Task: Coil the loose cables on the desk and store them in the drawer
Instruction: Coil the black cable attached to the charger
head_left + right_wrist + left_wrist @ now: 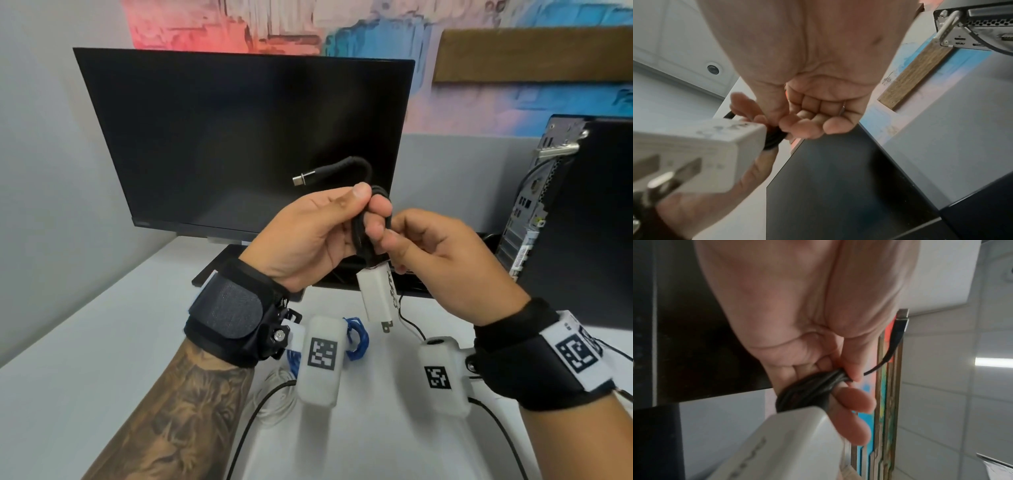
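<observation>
A black cable (359, 236) is bunched into a coil that my left hand (371, 202) grips between thumb and fingers, up in front of the monitor. Its USB-C end (299, 180) sticks out up and to the left. The white charger block (376, 296) hangs under the coil, prongs down. My right hand (394, 236) pinches the coil just above the charger. The left wrist view shows the coil (813, 389) wedged under my left hand's thumb (851, 369). In the right wrist view my right hand (785, 128) curls on the cable (772, 139) beside the charger (701, 146).
A blue cable (356, 337) and a white cable (277, 394) lie on the white desk (102, 342) beneath my wrists, crossed by thin black leads. The dark monitor (239, 137) stands behind. A black computer tower (582, 222) stands at the right. No drawer is in view.
</observation>
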The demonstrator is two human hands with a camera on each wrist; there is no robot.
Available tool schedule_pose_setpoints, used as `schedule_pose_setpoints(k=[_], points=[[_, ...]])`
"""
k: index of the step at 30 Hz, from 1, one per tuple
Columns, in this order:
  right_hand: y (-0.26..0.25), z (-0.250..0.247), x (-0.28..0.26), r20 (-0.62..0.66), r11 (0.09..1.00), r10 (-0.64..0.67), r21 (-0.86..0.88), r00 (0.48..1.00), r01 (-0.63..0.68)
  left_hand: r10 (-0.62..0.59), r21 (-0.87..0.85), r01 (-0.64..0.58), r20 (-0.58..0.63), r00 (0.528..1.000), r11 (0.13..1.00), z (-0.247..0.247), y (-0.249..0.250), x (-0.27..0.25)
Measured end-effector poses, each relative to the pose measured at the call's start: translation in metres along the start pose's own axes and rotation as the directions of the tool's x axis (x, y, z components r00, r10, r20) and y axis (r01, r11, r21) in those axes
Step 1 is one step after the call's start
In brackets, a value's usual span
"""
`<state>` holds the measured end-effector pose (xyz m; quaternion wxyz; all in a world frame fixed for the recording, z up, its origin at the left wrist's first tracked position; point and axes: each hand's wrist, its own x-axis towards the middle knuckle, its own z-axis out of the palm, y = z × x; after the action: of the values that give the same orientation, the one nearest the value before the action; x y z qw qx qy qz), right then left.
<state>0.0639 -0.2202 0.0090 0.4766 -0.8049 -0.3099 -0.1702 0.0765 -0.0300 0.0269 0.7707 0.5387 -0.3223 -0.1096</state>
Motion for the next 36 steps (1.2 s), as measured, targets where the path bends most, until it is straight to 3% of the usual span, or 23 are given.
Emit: schedule_pose_setpoints(k=[4, 7, 9, 11, 13, 16, 20, 25, 31, 36], points=[[-0.001, 0.005, -0.001, -0.063, 1.0, -0.026, -0.019, 0.998, 0.025, 0.028, 0.121, -0.029, 0.008, 1.0, 0.992, 0.005, 0.005, -0.003], [-0.004, 0.002, 0.0, -0.119, 0.999, -0.042, -0.037, 0.992, 0.038, 0.102, 0.274, -0.087, -0.043, 0.994, 0.958, 0.003, 0.008, -0.003], [-0.004, 0.001, 0.001, -0.138, 0.998, -0.054, -0.043, 0.989, 0.049, 0.118, 0.269, -0.09, -0.088, 0.989, 0.959, 0.003, 0.006, -0.001], [-0.004, 0.002, 0.0, -0.101, 0.996, -0.031, -0.086, 0.994, 0.022, 0.048, 0.153, -0.023, -0.16, 0.986, 0.988, 0.006, 0.003, 0.001], [-0.005, 0.0, -0.001, -0.088, 0.987, -0.027, -0.158, 0.996, 0.013, -0.014, 0.183, 0.047, -0.179, 0.984, 0.982, 0.007, -0.001, 0.003], [-0.013, -0.004, -0.001, -0.185, 0.961, -0.146, -0.259, 0.972, 0.095, -0.06, 0.339, 0.102, -0.133, 0.989, 0.935, 0.004, -0.002, 0.002], [-0.017, 0.001, 0.001, -0.135, 0.94, -0.263, -0.258, 0.955, 0.223, -0.155, 0.374, 0.144, -0.001, 0.988, 0.916, 0.0, 0.003, -0.005], [-0.009, -0.003, 0.0, -0.057, 0.982, -0.107, -0.165, 0.993, 0.097, -0.183, 0.417, 0.129, 0.092, 0.979, 0.9, 0.003, 0.004, -0.008], [-0.009, -0.005, 0.001, -0.151, 0.997, 0.049, 0.06, 0.987, -0.04, -0.168, 0.461, 0.154, -0.01, 0.986, 0.874, 0.001, 0.0, -0.003], [-0.007, -0.008, 0.002, -0.115, 0.969, 0.148, 0.214, 0.982, -0.121, -0.173, 0.389, 0.163, -0.01, 0.985, 0.907, 0.004, -0.001, -0.002]])
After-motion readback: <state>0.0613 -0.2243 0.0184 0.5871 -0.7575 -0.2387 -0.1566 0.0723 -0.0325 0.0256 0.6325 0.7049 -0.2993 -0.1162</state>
